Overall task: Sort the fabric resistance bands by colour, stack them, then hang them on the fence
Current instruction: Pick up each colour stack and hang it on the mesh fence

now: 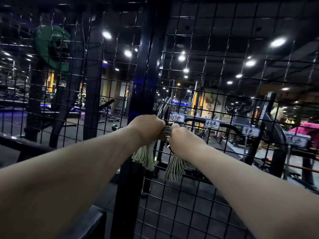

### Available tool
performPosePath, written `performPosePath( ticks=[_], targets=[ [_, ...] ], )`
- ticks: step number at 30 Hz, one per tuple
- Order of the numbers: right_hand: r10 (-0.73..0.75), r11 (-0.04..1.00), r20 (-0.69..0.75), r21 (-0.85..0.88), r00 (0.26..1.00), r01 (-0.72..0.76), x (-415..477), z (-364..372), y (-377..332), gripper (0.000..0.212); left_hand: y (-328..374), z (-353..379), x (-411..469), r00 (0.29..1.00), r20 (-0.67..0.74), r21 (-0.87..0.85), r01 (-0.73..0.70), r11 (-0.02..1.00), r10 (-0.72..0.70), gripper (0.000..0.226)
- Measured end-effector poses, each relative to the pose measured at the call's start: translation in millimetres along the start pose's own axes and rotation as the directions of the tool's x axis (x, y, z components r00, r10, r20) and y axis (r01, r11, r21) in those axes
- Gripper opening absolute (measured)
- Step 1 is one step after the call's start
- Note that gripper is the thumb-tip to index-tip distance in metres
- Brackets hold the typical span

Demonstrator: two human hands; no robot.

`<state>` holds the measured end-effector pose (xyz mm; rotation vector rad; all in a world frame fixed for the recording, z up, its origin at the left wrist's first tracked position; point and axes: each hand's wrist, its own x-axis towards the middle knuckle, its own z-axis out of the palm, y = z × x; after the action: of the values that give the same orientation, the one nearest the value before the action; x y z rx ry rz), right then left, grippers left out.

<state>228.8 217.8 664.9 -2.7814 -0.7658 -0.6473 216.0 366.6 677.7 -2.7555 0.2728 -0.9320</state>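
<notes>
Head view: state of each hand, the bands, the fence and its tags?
left hand, grips the band bundle, fingers curled round it.
right hand, grips the same bundle.
green-grey bands, stacked in one bundle, held up at the fence, both ends hanging down; hooked on or not, cannot tell.
fence, upright.
label tags, four in a row on the mesh, handwritten.

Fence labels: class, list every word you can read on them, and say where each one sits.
"绿色": first label, leftmost on the fence.
Second label: ends "色", first character unclear.
"紫色": third label.
Fourth label, rightmost: likely "蓝色", blurred.
</notes>
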Motion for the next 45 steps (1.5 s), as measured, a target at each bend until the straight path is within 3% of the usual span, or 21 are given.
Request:
performPosePath(
  ticks=[6, 15, 18, 21, 34, 38, 42, 45],
  targets=[
    [0.035, 0.999, -0.028, 0.016, 0.999, -0.035, -3, 10, 6, 0.024, 11, 10, 5, 0.999, -0.028, 0.033, 0.033, 0.999, -0.032, 0.020],
    [0.066, 0.995, -0.043, 0.073, 0.997, -0.063, -5, 26, 3, 0.019, 14, 23, 1, 0.994, -0.094, 0.010, 0.064, 0.998, -0.063, 0.020],
    [0.063, 0.993, -0.058, 0.103, 0.996, -0.057, -7, 30, 3, 0.019, 14, 28, -1, 0.992, -0.104, -0.042, 0.074, 0.996, -0.078, 0.018],
    [0.066, 0.994, -0.050, 0.089, 0.997, -0.061, -9, 31, 1, 0.033, 11, 38, -2, 0.990, -0.112, -0.160, 0.070, 0.985, -0.089, 0.015],
    [0.139, 0.983, 0.007, 0.120, 0.990, -0.139, -14, 17, -8, 0.032, 16, 41, -10, 0.988, 0.015, -0.515, 0.137, 0.846, -0.152, 0.010],
    [0.208, 0.959, 0.111, 0.171, 0.972, -0.225, -17, 14, -10, 0.035, 16, 37, -10, 0.983, 0.078, -0.536, 0.183, 0.824, -0.167, 0.022],
    [0.197, 0.926, 0.124, 0.304, 0.973, -0.226, -17, 19, -3, 0.037, 22, 45, -9, 0.976, 0.153, -0.550, 0.216, 0.807, -0.156, 0.010],
    [0.146, 0.898, 0.161, 0.393, 0.976, -0.200, -15, 22, 3, 0.043, 20, 45, -6, 0.981, 0.135, -0.489, 0.189, 0.852, -0.140, 0.008]
  ],
)
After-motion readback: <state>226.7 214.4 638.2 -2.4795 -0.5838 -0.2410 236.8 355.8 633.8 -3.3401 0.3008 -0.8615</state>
